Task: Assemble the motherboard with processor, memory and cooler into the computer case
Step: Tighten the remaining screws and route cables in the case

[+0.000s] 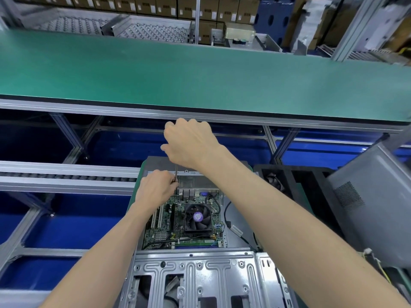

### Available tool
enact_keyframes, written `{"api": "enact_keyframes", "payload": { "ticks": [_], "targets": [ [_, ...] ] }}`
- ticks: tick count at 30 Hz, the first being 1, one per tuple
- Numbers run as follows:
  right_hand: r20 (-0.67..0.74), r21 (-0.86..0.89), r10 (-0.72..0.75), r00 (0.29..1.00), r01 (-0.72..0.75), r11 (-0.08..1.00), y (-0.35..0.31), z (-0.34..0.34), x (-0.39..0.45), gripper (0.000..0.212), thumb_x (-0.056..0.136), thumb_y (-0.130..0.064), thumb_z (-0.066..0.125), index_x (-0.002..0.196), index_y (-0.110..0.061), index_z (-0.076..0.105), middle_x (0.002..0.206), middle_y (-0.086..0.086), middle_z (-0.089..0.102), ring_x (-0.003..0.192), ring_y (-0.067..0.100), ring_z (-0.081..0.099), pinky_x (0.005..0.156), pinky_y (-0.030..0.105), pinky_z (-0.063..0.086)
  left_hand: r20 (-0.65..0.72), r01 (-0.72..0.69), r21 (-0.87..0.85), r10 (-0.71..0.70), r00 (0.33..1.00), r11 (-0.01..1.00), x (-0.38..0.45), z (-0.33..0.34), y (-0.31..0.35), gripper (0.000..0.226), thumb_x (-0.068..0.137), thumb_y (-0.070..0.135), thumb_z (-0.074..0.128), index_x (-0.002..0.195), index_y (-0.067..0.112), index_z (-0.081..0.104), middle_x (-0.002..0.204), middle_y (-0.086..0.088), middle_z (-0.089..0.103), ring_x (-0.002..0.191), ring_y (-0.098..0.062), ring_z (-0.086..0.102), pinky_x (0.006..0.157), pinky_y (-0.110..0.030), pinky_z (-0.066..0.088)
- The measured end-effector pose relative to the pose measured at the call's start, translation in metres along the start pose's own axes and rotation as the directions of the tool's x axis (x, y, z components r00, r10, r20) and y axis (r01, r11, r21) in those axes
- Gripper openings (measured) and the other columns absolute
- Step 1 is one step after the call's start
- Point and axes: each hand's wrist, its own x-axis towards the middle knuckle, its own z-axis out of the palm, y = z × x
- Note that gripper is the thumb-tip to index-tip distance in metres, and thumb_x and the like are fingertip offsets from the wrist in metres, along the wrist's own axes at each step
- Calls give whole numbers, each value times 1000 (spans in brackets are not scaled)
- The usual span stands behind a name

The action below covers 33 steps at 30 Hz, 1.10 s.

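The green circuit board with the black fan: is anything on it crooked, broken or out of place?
Nothing stands out. The green motherboard lies flat and square inside the grey metal computer case, and its black cooler fan sits level. The right hand grips a thin metal screwdriver upright while the left hand steadies its shaft.

One view only, head-mounted, looking forward and steeply down over the person's own forearms. The open computer case (193, 274) sits close beneath the lens, filling the lower centre. The wide angle bends the green conveyor belt (200, 74) across the middle distance, with stacked cartons (155, 5) far off along the top edge.
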Motion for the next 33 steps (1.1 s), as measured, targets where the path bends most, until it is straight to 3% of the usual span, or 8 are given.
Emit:
{"api": "enact_keyframes", "payload": {
  "ticks": [3,8,12,14,18,23,27,33],
  "targets": [
    [109,179,-84,990,64,982,1,-5,2,30,80,-22,65,103,-13,48,95,0,46,76,26,48,56,31,27,-9,17,3,-17,1000,1000,-1,0,0,31,92,35,59,72,13,68,62,0,59,64,-25,55,51,-31,35],
    [-46,-78,-15,999,12,997,-8,3,-1,17,97,-28,55,90,-17,45,78,-3,38,69,26,45,59,35,29,9,14,-5,-14,1000,1000,-1,-2,1,27,91,33,60,74,14,70,68,-1,65,68,-25,59,54,-31,38],
    [63,92,-90,994,84,992,-7,-3,3,28,80,-25,65,95,-14,44,89,-1,43,67,23,43,52,29,21,6,34,-30,-34,999,999,-3,-3,1,31,90,30,59,62,19,52,62,1,56,65,-25,53,54,-32,39],
    [81,148,-92,992,80,986,-6,-3,2,25,80,-18,65,96,-13,48,93,0,47,72,24,46,52,29,23,11,35,-42,-34,999,999,-2,-2,1,27,90,30,59,69,15,61,68,-2,62,68,-26,57,56,-34,44],
    [-51,-37,27,998,-29,999,-7,1,-3,14,97,-29,57,95,-15,56,83,-1,41,72,26,45,61,36,33,-10,24,-92,-25,1000,995,-1,-4,1,23,90,37,64,78,18,71,70,-3,67,74,-28,59,56,-32,42],
    [117,190,-45,992,22,982,3,-8,-2,22,83,-21,62,95,-13,45,93,1,47,76,26,45,59,33,29,3,46,-142,-46,999,989,-2,-8,1,26,91,40,65,77,20,74,64,-3,64,72,-27,60,59,-33,49],
    [-20,-28,21,1000,-22,999,-2,-1,-5,18,98,-29,55,90,-16,45,74,-3,34,70,26,41,61,36,31,5,34,-178,-34,999,984,-4,-10,2,23,89,40,67,77,22,77,64,-2,67,72,-26,62,59,-33,50],
    [91,179,-71,993,54,982,-3,-4,-1,26,79,-14,64,93,-14,42,91,2,45,72,25,42,52,29,22,8,46,-192,-45,999,980,-5,-11,1,28,90,36,66,72,15,72,63,-6,65,73,-29,60,63,-38,53]
  ]
}}
